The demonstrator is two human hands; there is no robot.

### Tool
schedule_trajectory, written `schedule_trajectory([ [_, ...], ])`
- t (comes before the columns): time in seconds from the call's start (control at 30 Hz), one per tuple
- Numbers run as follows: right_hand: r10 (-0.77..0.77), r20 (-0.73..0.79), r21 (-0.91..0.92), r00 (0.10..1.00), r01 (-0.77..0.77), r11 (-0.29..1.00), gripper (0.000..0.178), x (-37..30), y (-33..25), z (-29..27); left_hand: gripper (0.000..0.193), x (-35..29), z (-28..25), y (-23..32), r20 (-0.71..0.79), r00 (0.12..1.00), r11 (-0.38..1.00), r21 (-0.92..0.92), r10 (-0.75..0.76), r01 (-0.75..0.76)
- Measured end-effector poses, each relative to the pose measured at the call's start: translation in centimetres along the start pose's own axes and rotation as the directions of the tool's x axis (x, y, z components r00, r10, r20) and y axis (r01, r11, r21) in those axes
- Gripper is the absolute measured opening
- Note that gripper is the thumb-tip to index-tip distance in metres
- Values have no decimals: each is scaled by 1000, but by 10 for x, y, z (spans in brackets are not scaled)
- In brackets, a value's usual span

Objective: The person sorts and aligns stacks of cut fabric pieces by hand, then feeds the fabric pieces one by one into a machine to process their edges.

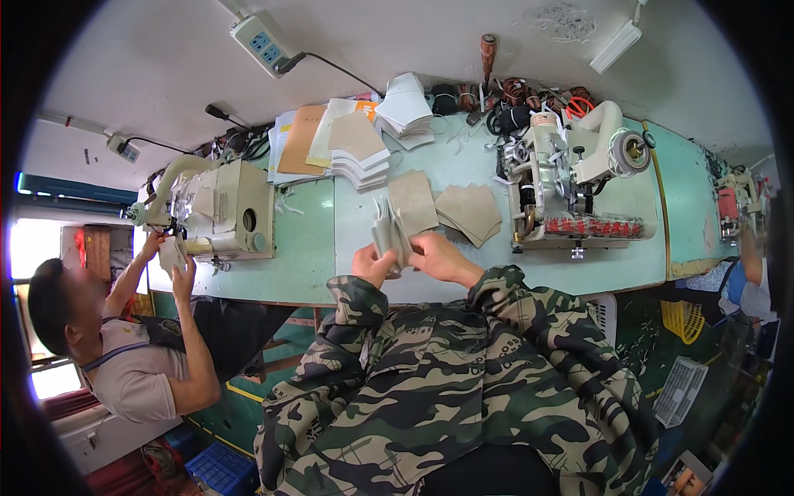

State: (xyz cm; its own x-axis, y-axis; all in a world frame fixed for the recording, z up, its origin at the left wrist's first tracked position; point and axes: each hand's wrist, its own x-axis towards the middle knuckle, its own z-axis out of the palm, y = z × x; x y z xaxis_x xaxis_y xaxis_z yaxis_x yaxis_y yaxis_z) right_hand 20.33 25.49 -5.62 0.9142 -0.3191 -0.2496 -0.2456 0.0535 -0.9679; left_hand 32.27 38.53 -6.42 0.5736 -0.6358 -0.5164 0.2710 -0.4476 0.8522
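Above the table's near edge, my left hand [374,264] is closed around a small bundle of thin grey-beige cut pieces [386,231], held upright. My right hand [447,259] has its fingers closed on the right side of the same bundle. The top edges of the pieces fan slightly apart. Just beyond lie a flat beige piece [413,201] and a fanned pile of beige cut pieces [469,213]. Whether they are leather or fabric I cannot tell.
On the pale green table [310,277], a sewing-type machine [571,186] stands at right. White cut pieces [360,169] and papers [302,140] are stacked at the back. A screwdriver [488,56] stands among cables. A co-worker [145,355] handles a pale piece at another machine [227,207].
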Motion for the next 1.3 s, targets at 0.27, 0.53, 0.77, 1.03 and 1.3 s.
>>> schedule_trajectory([
  [0.27,-14,-164,-246,986,-27,969,18,-15,43,-32,24,23,-53,-22,-18,998,941,335,64,-55],
  [0.53,-443,-412,-869,796,-197,454,63,-38,9,-74,29,35,-109,-31,92,989,993,-30,116,-114],
  [0.77,-91,69,-211,993,103,972,72,-16,-32,-4,38,4,-38,25,462,880,994,-61,111,-93],
  [1.03,27,120,12,992,-29,999,58,-23,-37,-12,55,2,-32,22,554,815,936,-349,169,43],
  [1.3,-532,-213,-737,820,223,638,46,3,-10,-15,42,14,-73,16,268,963,1000,-28,14,-7],
])
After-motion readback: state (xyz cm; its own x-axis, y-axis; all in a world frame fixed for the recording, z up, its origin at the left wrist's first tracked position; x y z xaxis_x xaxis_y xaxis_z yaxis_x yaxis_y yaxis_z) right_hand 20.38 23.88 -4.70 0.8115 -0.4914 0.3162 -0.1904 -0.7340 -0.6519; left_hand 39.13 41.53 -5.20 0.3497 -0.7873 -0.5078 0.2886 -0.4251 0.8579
